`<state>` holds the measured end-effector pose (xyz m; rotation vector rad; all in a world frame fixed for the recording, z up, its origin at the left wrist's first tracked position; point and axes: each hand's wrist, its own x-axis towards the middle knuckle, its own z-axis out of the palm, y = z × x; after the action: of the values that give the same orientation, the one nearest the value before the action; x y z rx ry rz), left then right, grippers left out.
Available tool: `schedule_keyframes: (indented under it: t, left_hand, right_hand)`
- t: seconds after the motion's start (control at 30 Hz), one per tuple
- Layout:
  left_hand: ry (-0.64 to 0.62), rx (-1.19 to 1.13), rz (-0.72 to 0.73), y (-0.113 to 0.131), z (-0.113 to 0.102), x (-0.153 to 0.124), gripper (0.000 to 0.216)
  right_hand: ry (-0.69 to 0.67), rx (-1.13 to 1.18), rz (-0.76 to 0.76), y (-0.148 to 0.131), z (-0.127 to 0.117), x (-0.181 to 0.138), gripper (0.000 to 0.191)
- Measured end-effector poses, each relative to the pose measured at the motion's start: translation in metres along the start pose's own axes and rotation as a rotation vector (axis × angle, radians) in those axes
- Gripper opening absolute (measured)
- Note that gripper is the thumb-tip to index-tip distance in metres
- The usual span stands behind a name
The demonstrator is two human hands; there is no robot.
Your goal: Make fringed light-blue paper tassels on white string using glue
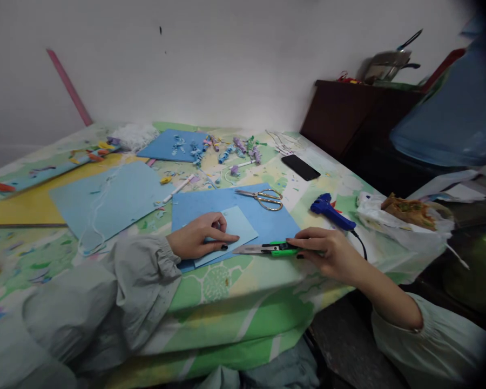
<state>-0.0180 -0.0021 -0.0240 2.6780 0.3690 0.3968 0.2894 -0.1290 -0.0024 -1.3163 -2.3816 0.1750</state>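
My left hand (198, 236) rests on a small light-blue sheet (237, 227), fingers curled and pressing it down onto a larger blue sheet (267, 219). My right hand (328, 248) lies on the table edge with its fingers closed on the green handle of a utility knife (267, 249), whose blade points left toward the light-blue sheet. Gold-handled scissors (263, 198) lie on the blue sheet just beyond both hands.
A blue glue gun (330, 210) lies right of the sheet, a black phone (300, 167) farther back. A big light-blue sheet (105, 202) lies left, paper curls (227, 148) at the back, a white pen (179, 188) mid-table. Food in a plastic bag (409, 212) sits at the right edge.
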Motion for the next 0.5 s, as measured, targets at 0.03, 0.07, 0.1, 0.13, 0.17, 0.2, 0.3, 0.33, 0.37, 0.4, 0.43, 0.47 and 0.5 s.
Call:
schedule_keyframes:
  t: [0.03, 0.07, 0.1, 0.13, 0.17, 0.2, 0.3, 0.33, 0.37, 0.4, 0.43, 0.47, 0.5]
  left_hand:
    - [-0.002, -0.001, 0.000, 0.000, 0.000, 0.000, 0.030]
    - [-0.006, 0.000, -0.003, 0.000, 0.000, 0.000, 0.031]
    - [-0.012, 0.000, -0.011, 0.000, 0.000, 0.000, 0.032]
    - [-0.017, -0.001, -0.023, 0.000, 0.000, 0.000, 0.033]
    - [-0.024, -0.006, -0.040, 0.000, 0.000, 0.001, 0.035]
    - [-0.028, -0.015, -0.058, 0.001, 0.000, 0.001, 0.038]
    - [-0.039, -0.044, -0.111, 0.003, -0.001, 0.001, 0.047]
    - [-0.044, -0.050, -0.127, 0.004, -0.001, 0.002, 0.049]
    - [-0.049, -0.056, -0.141, 0.006, -0.001, 0.002, 0.050]
    - [-0.054, -0.068, -0.153, 0.008, -0.001, 0.002, 0.050]
    - [-0.052, -0.088, -0.165, 0.010, -0.001, 0.003, 0.047]
    - [-0.045, -0.111, -0.179, 0.012, -0.002, 0.004, 0.041]
    - [-0.037, -0.134, -0.197, 0.014, -0.002, 0.005, 0.035]
  right_hand:
    - [0.001, -0.003, 0.009, 0.000, -0.001, -0.001, 0.035]
    - [0.008, -0.007, 0.020, 0.001, -0.002, -0.003, 0.034]
    - [0.019, -0.013, 0.035, 0.002, -0.003, -0.005, 0.033]
    - [0.037, -0.019, 0.052, 0.003, -0.003, -0.007, 0.031]
    - [0.058, -0.023, 0.067, 0.004, -0.004, -0.009, 0.030]
    - [0.077, -0.027, 0.079, 0.006, -0.004, -0.011, 0.029]
    - [0.115, -0.039, 0.107, 0.009, -0.003, -0.016, 0.028]
    - [0.122, -0.044, 0.114, 0.010, -0.003, -0.017, 0.028]
    - [0.124, -0.049, 0.120, 0.010, -0.002, -0.017, 0.028]
    - [0.124, -0.053, 0.126, 0.010, -0.002, -0.017, 0.028]
    - [0.119, -0.056, 0.130, 0.009, -0.001, -0.016, 0.027]
    - [0.114, -0.058, 0.131, 0.009, -0.001, -0.015, 0.027]
    - [0.112, -0.060, 0.131, 0.009, -0.001, -0.014, 0.027]
